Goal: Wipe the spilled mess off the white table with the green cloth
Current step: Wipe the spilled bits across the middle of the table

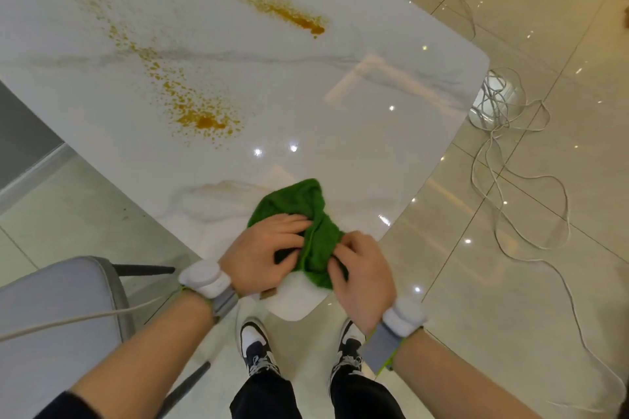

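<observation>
Green cloth: bunched, lying on the near corner of the white table, well apart from the mess. Left hand: fingers curled into the cloth's left folds, gripping them. Right hand: fingers curled over the cloth's right side, pinching it. Orange-brown spill: speckled streak on the table's left part. Second streak: farther off, toward the far edge. Grey chair: left of the person, beside the table. White cable: looped on the tiled floor, right of the table.
</observation>
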{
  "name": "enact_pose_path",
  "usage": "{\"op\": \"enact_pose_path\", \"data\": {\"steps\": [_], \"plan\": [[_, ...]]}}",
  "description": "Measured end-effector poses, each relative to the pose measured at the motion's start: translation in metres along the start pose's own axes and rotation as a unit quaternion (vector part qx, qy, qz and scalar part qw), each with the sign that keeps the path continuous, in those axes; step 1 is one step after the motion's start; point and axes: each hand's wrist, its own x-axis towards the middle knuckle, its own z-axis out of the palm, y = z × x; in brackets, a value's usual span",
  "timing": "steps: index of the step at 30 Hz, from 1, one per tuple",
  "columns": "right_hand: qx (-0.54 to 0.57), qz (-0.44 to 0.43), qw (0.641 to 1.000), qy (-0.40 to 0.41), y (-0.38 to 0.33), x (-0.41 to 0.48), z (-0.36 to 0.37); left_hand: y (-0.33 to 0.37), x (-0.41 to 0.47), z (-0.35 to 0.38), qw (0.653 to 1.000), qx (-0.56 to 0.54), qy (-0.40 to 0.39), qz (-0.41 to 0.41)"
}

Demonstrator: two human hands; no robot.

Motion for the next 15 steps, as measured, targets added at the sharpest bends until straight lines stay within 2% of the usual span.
{"op": "enact_pose_path", "data": {"steps": [2,5,10,12,15], "plan": [[-0.013,-0.023,0.999,-0.026,-0.003,0.006,0.0,-0.006,0.006,-0.008,1.0,-0.008,0.013,-0.014],[-0.05,-0.035,0.998,-0.025,0.007,0.035,-0.005,-0.016,0.033,-0.011,1.0,0.001,0.018,-0.022],[-0.158,0.057,0.985,0.046,0.032,0.098,-0.022,-0.03,0.09,-0.004,0.993,0.116,-0.032,-0.002],[-0.196,0.084,0.977,0.033,0.037,0.105,-0.024,-0.027,0.11,0.003,0.99,0.134,-0.051,-0.016],[-0.248,0.101,0.963,0.026,0.045,0.115,-0.029,-0.029,0.15,0.01,0.985,0.14,-0.097,0.008]]}}
